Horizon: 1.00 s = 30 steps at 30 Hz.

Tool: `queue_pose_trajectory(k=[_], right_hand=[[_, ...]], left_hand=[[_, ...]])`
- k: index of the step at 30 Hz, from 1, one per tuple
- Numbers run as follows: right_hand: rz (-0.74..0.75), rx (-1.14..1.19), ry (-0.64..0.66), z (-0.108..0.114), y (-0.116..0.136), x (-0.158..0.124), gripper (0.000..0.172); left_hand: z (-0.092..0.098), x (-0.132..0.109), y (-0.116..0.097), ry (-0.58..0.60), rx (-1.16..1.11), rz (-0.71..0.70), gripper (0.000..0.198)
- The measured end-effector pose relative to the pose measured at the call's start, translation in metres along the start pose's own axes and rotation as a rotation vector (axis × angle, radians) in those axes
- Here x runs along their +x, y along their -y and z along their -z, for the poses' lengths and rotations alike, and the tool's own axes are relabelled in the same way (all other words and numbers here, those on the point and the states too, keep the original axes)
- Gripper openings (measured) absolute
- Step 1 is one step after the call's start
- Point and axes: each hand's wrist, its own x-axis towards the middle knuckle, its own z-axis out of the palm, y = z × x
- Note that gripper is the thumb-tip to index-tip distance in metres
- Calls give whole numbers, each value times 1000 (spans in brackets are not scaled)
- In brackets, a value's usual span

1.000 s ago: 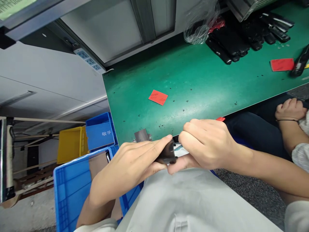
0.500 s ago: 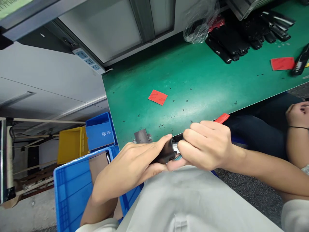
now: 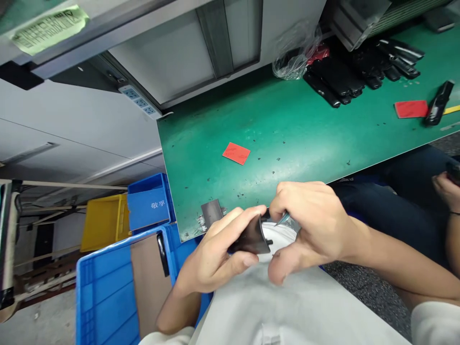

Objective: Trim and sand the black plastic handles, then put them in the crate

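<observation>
While a blue plastic crate (image 3: 104, 292) stands on the floor at far left, with a yellow bin (image 3: 104, 223) and a smaller blue bin (image 3: 149, 203) behind it, a seated worker handles a small part just off the near edge of the green workbench (image 3: 287, 124). The left hand (image 3: 212, 256) is wrapped around a black plastic part (image 3: 252, 235), dark, matte and flared at its right end, held over the worker's lap. The right hand (image 3: 318, 225) meets it there, fingers closed on a shiny strip of film (image 3: 289, 221) at the part's end. A red card (image 3: 236, 153) lies on the bench behind the hands. Farther right sit a clear plastic bag (image 3: 295, 45), rows of black casings (image 3: 341, 76) and a second red card (image 3: 410, 109). A co-worker's hand (image 3: 447, 190) shows at the right edge.
</observation>
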Motion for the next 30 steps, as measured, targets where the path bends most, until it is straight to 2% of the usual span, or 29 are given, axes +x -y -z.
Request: queue_pose_trajectory(k=[3,10,14,20,24,26,30], right_hand=[[28,-40,50,4,5,6,60],[56,-185,78,3,10,7,61],[105,-263,39,2,10,6,61],[194,-318,-54,-3,7,2,58],[251,-305,-155,-9,5,-3,58],[221,-243,-154,-8,4,-4,55],[-15,-148,-69,-1,1,-4,33]], left_hand=[[2,1,2,14,42,-45,59],[1,1,8,31,-60,-60,63],[1,1,7,59,-123,-24,64],[1,0,7,66,-99,6,64],[-2,-5,8,45,-150,42,64],[-6,-8,6,-37,-230,161,64],[-18,-5,-3,-397,-495,490,58]])
